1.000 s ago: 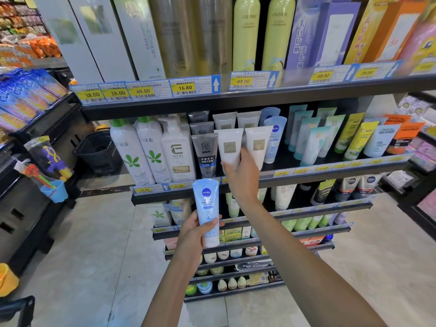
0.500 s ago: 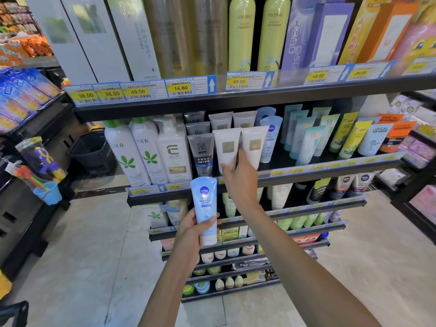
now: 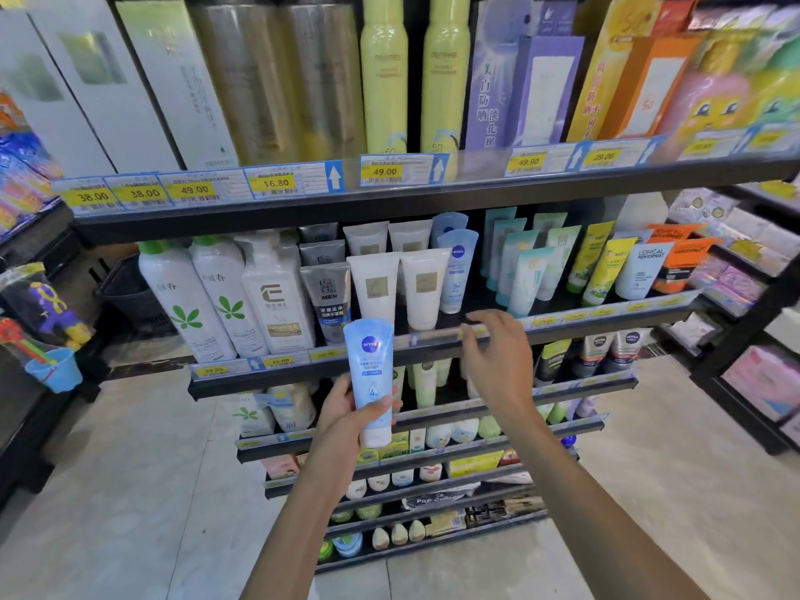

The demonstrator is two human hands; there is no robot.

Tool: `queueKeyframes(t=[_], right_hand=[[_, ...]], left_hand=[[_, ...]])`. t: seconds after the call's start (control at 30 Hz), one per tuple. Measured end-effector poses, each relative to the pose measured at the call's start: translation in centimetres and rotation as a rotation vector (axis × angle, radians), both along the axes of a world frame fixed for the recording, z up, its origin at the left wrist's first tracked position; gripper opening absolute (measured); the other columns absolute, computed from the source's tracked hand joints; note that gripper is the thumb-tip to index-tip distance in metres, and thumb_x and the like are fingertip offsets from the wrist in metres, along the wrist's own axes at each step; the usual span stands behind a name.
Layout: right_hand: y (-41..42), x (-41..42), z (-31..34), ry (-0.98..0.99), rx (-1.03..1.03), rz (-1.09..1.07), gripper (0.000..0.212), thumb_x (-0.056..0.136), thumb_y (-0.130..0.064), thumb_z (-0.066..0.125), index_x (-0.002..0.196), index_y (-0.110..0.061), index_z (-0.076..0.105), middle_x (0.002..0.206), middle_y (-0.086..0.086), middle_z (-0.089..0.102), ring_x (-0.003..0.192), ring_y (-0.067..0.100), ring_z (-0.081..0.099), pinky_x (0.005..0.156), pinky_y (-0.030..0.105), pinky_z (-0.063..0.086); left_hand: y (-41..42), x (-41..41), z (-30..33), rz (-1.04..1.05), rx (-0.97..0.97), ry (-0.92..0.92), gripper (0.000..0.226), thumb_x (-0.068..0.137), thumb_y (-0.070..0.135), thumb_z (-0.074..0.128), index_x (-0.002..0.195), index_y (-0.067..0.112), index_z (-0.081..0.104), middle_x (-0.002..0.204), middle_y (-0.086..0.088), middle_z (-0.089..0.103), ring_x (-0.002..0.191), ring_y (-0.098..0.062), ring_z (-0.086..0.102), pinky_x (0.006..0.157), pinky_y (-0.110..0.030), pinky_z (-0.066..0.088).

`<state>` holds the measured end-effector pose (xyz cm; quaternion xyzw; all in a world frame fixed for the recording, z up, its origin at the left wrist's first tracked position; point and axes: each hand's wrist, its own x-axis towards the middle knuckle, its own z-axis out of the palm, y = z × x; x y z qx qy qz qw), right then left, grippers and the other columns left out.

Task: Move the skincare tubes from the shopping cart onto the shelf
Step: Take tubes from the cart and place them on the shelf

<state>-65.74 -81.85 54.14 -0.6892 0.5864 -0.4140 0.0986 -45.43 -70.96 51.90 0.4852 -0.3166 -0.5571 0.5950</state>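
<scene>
My left hand (image 3: 346, 415) grips a light blue Nivea tube (image 3: 370, 374) near its lower end and holds it upright in front of the black shelf (image 3: 433, 346). My right hand (image 3: 498, 357) hovers empty at the shelf's front edge, fingers relaxed, to the right of two white tubes (image 3: 398, 288). Behind them stands another blue Nivea tube (image 3: 456, 270) in its row. The shopping cart is out of view.
White bottles (image 3: 203, 296) and a grey men's tube (image 3: 329, 296) fill the shelf's left part; green, yellow and orange tubes (image 3: 606, 262) fill the right. Tall boxes and cans stand on the shelf above. Lower shelves step outward below. A black basket (image 3: 125, 292) sits at left.
My right hand has let go of the white tube on the shelf and drawn back to the right, to the shelf's front edge. My left hand keeps the blue tube almost still.
</scene>
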Motion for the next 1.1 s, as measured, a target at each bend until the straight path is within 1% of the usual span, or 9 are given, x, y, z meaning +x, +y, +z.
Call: queueKeyframes(t=[0.13, 0.27, 0.43, 0.5, 0.57, 0.7, 0.9, 1.0, 1.1], right_hand=[[-2.6, -5.9, -1.1, 0.077, -0.04, -0.037, 0.029, 0.101, -0.035, 0.059, 0.12, -0.014, 0.068, 0.12, 0.003, 0.064, 0.122, 0.023, 0.053, 0.095, 0.035, 0.047], [-5.0, -11.2, -2.0, 0.195, -0.081, -0.035, 0.034, 0.099, -0.037, 0.061, 0.118, -0.009, 0.068, 0.115, 0.008, 0.066, 0.116, 0.027, 0.056, 0.092, 0.039, 0.05], [-9.1, -15.5, -2.4, 0.44, -0.089, 0.1, 0.047, 0.098, -0.047, 0.061, 0.122, -0.006, 0.069, 0.113, 0.012, 0.069, 0.112, 0.031, 0.06, 0.103, 0.046, 0.049], [-10.4, -16.6, -2.6, 0.532, -0.137, 0.157, 0.045, 0.098, -0.048, 0.061, 0.118, -0.009, 0.072, 0.108, 0.01, 0.073, 0.108, 0.03, 0.064, 0.109, 0.05, 0.045], [-11.2, -17.2, -2.8, 0.572, -0.195, 0.199, 0.04, 0.098, -0.046, 0.063, 0.115, -0.011, 0.073, 0.104, 0.008, 0.075, 0.103, 0.03, 0.067, 0.106, 0.048, 0.047], [-11.6, -18.0, -3.3, 0.549, -0.282, 0.245, 0.033, 0.099, -0.04, 0.065, 0.113, -0.01, 0.072, 0.096, 0.008, 0.073, 0.092, 0.032, 0.065, 0.088, 0.045, 0.049], [-11.7, -18.0, -4.1, 0.467, -0.292, 0.25, 0.034, 0.101, -0.04, 0.061, 0.112, -0.009, 0.071, 0.094, 0.009, 0.07, 0.092, 0.033, 0.062, 0.09, 0.045, 0.046], [-11.7, -18.0, -4.3, 0.481, -0.302, 0.237, 0.034, 0.101, -0.041, 0.06, 0.112, -0.01, 0.07, 0.094, 0.009, 0.069, 0.092, 0.033, 0.061, 0.091, 0.044, 0.045], [-11.6, -17.9, -4.3, 0.469, -0.312, 0.234, 0.033, 0.101, -0.039, 0.062, 0.111, -0.009, 0.07, 0.093, 0.01, 0.068, 0.091, 0.034, 0.06, 0.089, 0.044, 0.045]], left_hand=[[-1.3, -3.6, 0.8, -0.008, -0.014, -0.04, 0.058, 0.08, 0.005, 0.076, 0.133, 0.015, 0.055, 0.116, -0.009, 0.075, 0.106, -0.029, 0.073, 0.093, -0.05, 0.056], [-2.8, -8.3, 1.8, 0.047, -0.028, -0.065, 0.051, 0.082, 0.005, 0.078, 0.127, 0.02, 0.06, 0.118, -0.006, 0.074, 0.108, -0.03, 0.072, 0.093, -0.051, 0.056], [-5.4, -13.8, 3.4, 0.15, -0.074, -0.142, 0.045, 0.086, 0.004, 0.077, 0.126, 0.024, 0.064, 0.116, 0.003, 0.075, 0.107, -0.02, 0.071, 0.092, -0.042, 0.057], [-6.6, -15.6, 4.2, 0.2, -0.098, -0.179, 0.042, 0.087, 0.005, 0.077, 0.124, 0.021, 0.066, 0.115, 0.003, 0.075, 0.107, -0.018, 0.071, 0.091, -0.038, 0.057], [-7.9, -16.9, 4.8, 0.25, -0.103, -0.211, 0.038, 0.087, 0.004, 0.077, 0.118, 0.022, 0.067, 0.112, 0.003, 0.076, 0.105, -0.017, 0.072, 0.087, -0.034, 0.057], [-10.3, -18.4, 5.6, 0.348, -0.113, -0.303, 0.044, 0.087, 0.004, 0.077, 0.124, 0.02, 0.061, 0.119, 0.003, 0.073, 0.109, -0.013, 0.07, 0.085, -0.028, 0.058], [-13.2, -18.7, 6.4, 0.483, -0.136, -0.492, 0.046, 0.087, 0.013, 0.079, 0.121, 0.03, 0.054, 0.12, 0.007, 0.068, 0.109, -0.008, 0.067, 0.089, -0.03, 0.058], [-14.1, -18.7, 6.6, 0.513, -0.15, -0.605, 0.043, 0.087, 0.016, 0.079, 0.124, 0.022, 0.057, 0.119, 0.004, 0.067, 0.109, -0.009, 0.065, 0.082, -0.021, 0.056], [-14.8, -18.7, 6.2, 0.529, -0.147, -0.663, 0.042, 0.087, 0.016, 0.079, 0.123, 0.02, 0.059, 0.118, 0.001, 0.067, 0.109, -0.013, 0.064, 0.083, -0.025, 0.058]])
